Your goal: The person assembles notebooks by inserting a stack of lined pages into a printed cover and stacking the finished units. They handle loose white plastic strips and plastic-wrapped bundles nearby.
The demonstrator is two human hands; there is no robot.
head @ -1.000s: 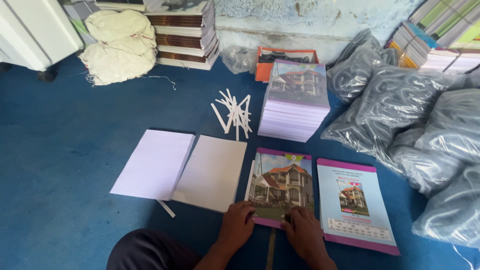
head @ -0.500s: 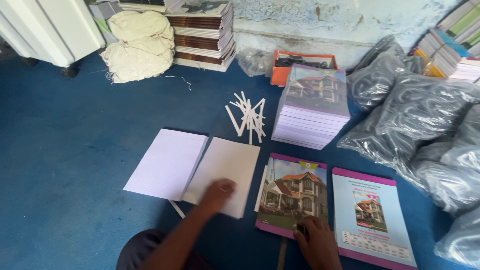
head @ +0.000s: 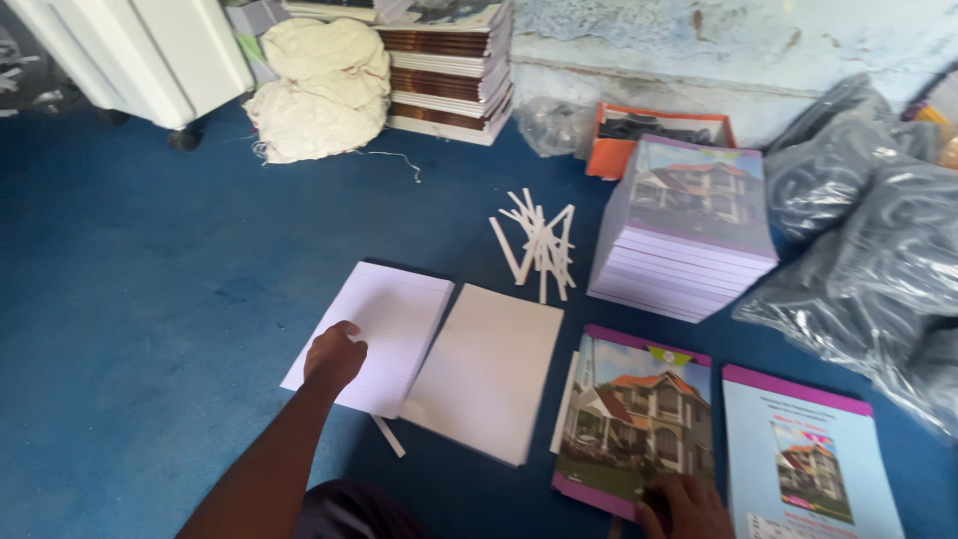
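Left hand (head: 334,357) I see resting loosely curled on the lined paper block (head: 374,334), right hand (head: 689,506) pressing flat on the house-picture cover (head: 639,419).

Floor (head: 150,299) carries all items. Lined sheet block (head: 384,324) lies left of, and touching, plain sheet block (head: 489,369); left hand (head: 334,357) rests on the lined block's near edge. Right of these lies an opened cover (head: 639,424), with right hand (head: 684,507) on its near edge. Behind the cover: notebook stack (head: 689,235); loose strips (head: 539,245) to its left. Plastic-wrapped bundles (head: 868,250) at far right. Book pile (head: 449,70) against the back wall, cloth sack (head: 319,90) to its left.
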